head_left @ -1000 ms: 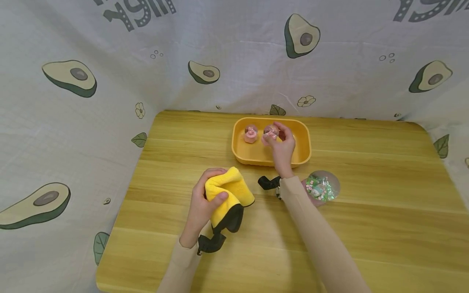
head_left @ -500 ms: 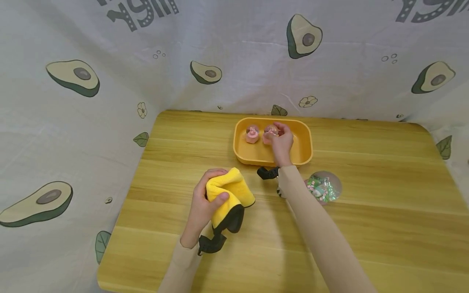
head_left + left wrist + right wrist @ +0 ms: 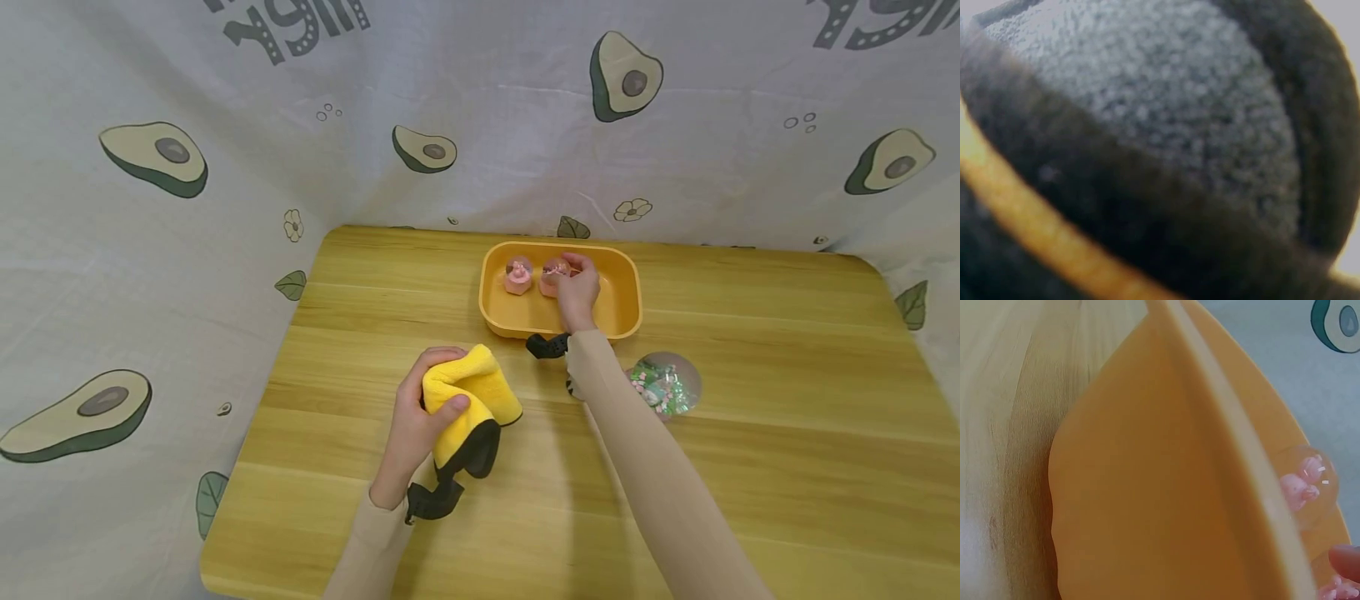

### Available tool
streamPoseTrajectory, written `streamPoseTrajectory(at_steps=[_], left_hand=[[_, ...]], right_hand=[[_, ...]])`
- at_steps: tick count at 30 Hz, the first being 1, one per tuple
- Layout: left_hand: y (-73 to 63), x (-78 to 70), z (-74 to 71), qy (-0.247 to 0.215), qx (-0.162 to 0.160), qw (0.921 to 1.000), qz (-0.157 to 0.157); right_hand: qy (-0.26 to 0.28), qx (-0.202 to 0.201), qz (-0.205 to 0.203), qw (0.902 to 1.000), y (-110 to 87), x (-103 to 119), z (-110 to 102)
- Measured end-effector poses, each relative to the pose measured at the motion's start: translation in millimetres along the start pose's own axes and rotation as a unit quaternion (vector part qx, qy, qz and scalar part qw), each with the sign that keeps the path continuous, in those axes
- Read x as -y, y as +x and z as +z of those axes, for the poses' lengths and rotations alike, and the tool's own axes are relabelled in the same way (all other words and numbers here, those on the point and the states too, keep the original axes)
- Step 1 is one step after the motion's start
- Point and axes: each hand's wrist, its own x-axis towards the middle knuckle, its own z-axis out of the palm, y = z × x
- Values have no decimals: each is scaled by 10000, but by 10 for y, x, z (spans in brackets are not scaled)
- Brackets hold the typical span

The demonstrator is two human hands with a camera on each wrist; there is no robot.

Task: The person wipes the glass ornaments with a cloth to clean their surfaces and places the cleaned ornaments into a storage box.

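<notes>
My left hand (image 3: 416,417) grips a folded yellow cloth (image 3: 474,387) above the table. The cloth's dark grey side (image 3: 1179,106) fills the left wrist view, blurred. Over an orange plastic bin (image 3: 525,330), my right hand (image 3: 580,296) holds a small snow globe (image 3: 551,282) with a pink base, thumb and fingers at its right side. That globe stands upright in the bin, partly hidden by the hand. Just left of it stands a second pink snow globe (image 3: 518,276), its clear dome (image 3: 1319,506) showing above the bin's rim in the right wrist view.
A larger snow globe (image 3: 663,385) with green and pink glitter lies on the wooden table (image 3: 787,400), partly behind the right sleeve. An avocado-print sheet (image 3: 510,125) hangs behind the table and along its sides.
The right hand has lowered the small globe slightly, and it now stands more upright beside the other one. The left hand keeps its hold on the cloth. The head view has shifted a little.
</notes>
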Motion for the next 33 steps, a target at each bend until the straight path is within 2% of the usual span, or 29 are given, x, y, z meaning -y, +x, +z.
streamPoseTrajectory(at_steps=[11,20,28,33], left_hand=[[-4,5,-15,25,0,10000,51],[-10,3,-17,82,-1,10000,41],[-16,14,-3,36,38,10000,56],[-16,12,5,48,27,10000,38]], right_hand=[[-316,125,73,9994,9,-1,30],[-279,239,100,9993,-31,3,22],[-344,159,-243,9990,-42,45,-38],[17,105,-551,9984,-109,201,-142]])
